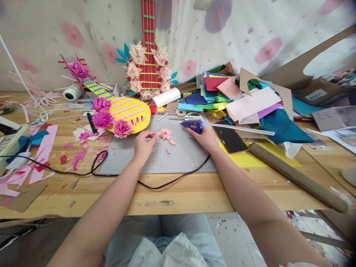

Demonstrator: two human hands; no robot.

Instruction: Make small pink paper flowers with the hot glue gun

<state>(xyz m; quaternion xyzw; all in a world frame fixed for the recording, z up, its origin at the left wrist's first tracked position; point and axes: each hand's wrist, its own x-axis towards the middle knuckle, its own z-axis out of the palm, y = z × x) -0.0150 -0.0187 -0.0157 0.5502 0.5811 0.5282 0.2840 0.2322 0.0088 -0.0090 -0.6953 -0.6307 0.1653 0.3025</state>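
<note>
My left hand [145,145] is closed in a pinch at the left edge of a small pink paper flower [165,134], above the grey cutting mat [178,159]. My right hand [206,139] is wrapped round a dark blue hot glue gun [192,126], whose nozzle points left toward the flower. A long whitish glue stick [244,129] sticks out of its back to the right. One loose pink petal [172,142] lies on the mat just below the flower. The gun's black cord [167,185] loops across the front of the mat.
A yellow paper-decorated instrument [130,115] lies at the left, and a red one [147,74] stands against the curtain. Scissors [191,118] lie behind the glue gun. On the right are a phone [230,139], a brown cardboard tube [297,176] and piled coloured paper [253,105].
</note>
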